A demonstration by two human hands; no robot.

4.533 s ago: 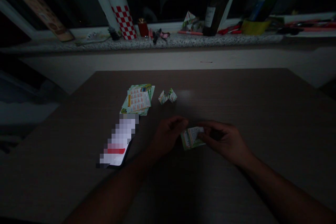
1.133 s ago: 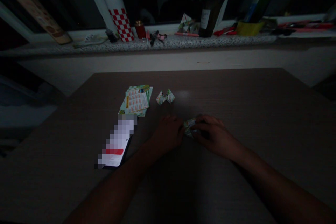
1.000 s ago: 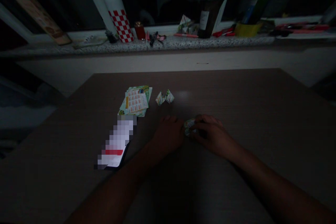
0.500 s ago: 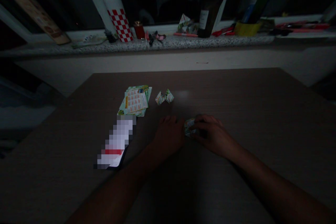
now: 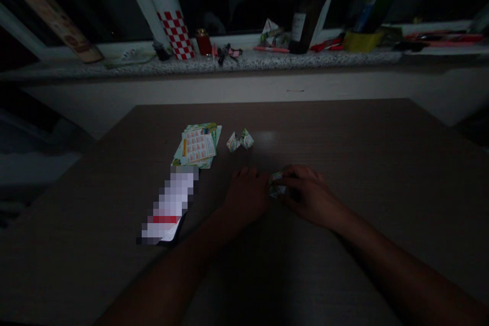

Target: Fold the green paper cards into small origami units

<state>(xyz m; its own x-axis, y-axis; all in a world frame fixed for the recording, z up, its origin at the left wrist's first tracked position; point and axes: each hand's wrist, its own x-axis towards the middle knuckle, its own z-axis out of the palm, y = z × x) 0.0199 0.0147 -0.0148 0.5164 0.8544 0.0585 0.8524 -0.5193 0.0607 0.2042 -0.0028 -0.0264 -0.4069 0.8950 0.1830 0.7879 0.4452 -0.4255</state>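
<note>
A small folded paper [image 5: 277, 191], printed in green and white, lies on the table between my two hands. My left hand [image 5: 247, 194] is closed at its left edge, with the thumb side against the paper; its fingertips are partly hidden in the dim light. From the other side my right hand [image 5: 309, 193] grips the paper, fingers bent and the index finger reaching across its top. Beyond them sits a folded paper figure [image 5: 240, 141] with two pointed parts. To its left is a pile of printed paper sheets [image 5: 198, 146].
A phone [image 5: 170, 209] with a lit, blurred screen lies left of my left arm on the wooden table [image 5: 367, 153]. Along the stone windowsill [image 5: 252, 61] stand a white bottle with red checks [image 5: 177, 35], a dark cup [image 5: 300, 30], a yellow holder [image 5: 361, 41] and small items.
My right index finger has shifted left across the top of the folded paper, covering more of it. My left hand stays nearly in place.
</note>
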